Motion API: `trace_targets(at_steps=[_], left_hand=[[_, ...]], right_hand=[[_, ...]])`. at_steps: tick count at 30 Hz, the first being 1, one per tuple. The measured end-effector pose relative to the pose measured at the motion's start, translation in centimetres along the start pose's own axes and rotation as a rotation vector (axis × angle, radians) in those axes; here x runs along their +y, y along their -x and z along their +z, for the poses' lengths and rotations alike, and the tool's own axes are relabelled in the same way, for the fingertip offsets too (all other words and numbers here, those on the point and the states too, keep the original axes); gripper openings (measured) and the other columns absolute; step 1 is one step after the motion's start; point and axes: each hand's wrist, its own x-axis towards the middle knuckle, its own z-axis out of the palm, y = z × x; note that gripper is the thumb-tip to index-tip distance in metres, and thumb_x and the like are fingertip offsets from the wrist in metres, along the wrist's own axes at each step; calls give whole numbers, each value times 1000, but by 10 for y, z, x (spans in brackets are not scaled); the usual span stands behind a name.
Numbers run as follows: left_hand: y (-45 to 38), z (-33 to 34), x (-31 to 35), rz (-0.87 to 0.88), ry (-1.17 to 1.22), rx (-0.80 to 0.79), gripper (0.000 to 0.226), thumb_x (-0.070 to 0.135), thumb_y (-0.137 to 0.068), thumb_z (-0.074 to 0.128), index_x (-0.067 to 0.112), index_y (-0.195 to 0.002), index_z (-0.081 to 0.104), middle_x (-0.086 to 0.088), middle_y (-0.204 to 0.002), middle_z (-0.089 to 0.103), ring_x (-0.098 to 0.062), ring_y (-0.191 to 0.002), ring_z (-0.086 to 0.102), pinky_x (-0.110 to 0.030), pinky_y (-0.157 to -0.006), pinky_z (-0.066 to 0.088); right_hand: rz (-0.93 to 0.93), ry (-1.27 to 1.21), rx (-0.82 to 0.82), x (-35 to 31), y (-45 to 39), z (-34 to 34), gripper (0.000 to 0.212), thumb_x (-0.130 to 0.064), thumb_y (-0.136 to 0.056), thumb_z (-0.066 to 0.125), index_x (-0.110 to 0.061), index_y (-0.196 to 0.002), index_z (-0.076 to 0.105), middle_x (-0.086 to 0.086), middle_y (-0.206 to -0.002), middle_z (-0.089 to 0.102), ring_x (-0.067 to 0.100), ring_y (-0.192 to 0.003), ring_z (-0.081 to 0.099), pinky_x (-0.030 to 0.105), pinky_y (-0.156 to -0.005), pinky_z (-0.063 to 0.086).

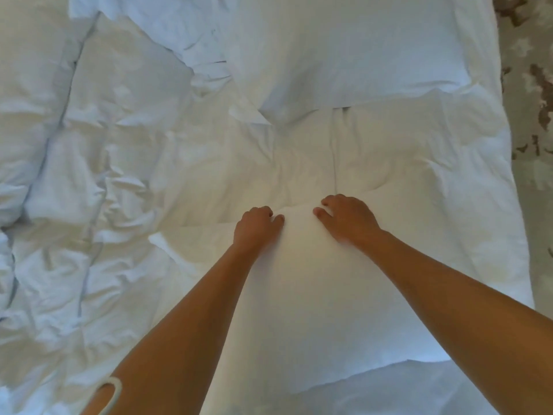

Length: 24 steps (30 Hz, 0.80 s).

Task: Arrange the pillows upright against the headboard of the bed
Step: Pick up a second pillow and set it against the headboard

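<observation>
On rumpled white duvet: two pillows; patterned carpet right

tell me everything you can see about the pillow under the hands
The near pillow is white, in a smooth cloth case, plump, lying flat on the rumpled white duvet. Its long side runs away from the camera. The left hand and right hand press curled fingers into its far edge, denting it. Its near end overlaps more white bedding. It is not upright yet.

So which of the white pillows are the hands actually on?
The near pillow, lying under both arms: the left hand and right hand press its far edge. The other pillow lies untouched farther up the bed.
</observation>
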Motion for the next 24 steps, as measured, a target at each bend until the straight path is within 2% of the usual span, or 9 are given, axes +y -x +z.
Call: trace_targets(at_steps=[4, 6, 8, 12, 14, 17, 21, 24], left_hand=[[-33, 9, -20, 15, -27, -15, 49, 56, -93, 48, 22, -122, 66, -3, -127, 67, -27, -118, 61, -37, -87, 46], [-45, 13, -25, 18, -46, -44, 51, 58, -92, 48, 23, -125, 65, -2, -129, 67, -26, -119, 60, -37, -87, 45], [-50, 17, -28, 14, -68, -82, 54, 59, -92, 48, 24, -130, 62, -2, -133, 64, -27, -123, 58, -39, -94, 46], [-38, 17, -25, -6, -113, -173, 65, 62, -89, 48, 29, -145, 48, -4, -144, 55, -29, -133, 51, -49, -109, 40], [-23, 16, -21, -3, -151, -222, 70, 64, -87, 48, 31, -148, 43, -3, -147, 53, -29, -136, 48, -54, -112, 36], [6, 10, -14, 14, -209, -247, 74, 68, -82, 48, 32, -146, 44, -2, -146, 52, -28, -137, 47, -55, -112, 34], [56, -2, -1, 41, -278, -193, 80, 76, -76, 52, 30, -141, 49, -3, -139, 51, -28, -134, 46, -52, -108, 37], [101, -9, 9, 104, -316, -134, 74, 79, -72, 54, 25, -122, 59, -1, -125, 58, -26, -123, 53, -46, -97, 41]], right_hand=[[-6, 141, -16, 6, -40, 6, 66, -68, -99, 38, -23, -145, 53, 7, -143, 61, 32, -129, 58, 44, -114, 38], [-17, 173, -57, 9, -52, 11, 72, -71, -97, 38, -24, -150, 47, 6, -151, 54, 30, -138, 51, 46, -122, 28], [-24, 172, -104, 13, -56, 16, 75, -73, -95, 38, -27, -156, 40, 1, -162, 43, 27, -146, 43, 48, -124, 23], [5, 182, -133, 17, -41, 23, 82, -77, -88, 38, -35, -158, 33, -3, -165, 38, 31, -143, 40, 49, -115, 30], [45, 148, -165, 19, -22, 23, 82, -77, -85, 39, -38, -156, 35, -1, -158, 47, 31, -139, 42, 48, -113, 32], [64, 151, -158, 21, 14, 20, 75, -78, -83, 37, -37, -144, 49, 2, -139, 61, 30, -127, 51, 46, -104, 40], [54, 164, -6, 28, 73, 10, 76, -83, -79, 36, -29, -126, 60, 4, -119, 62, 29, -111, 59, 44, -93, 48], [25, 157, 101, 37, 120, 6, 74, -85, -79, 37, -27, -118, 64, 3, -110, 63, 28, -102, 62, 42, -86, 50]])
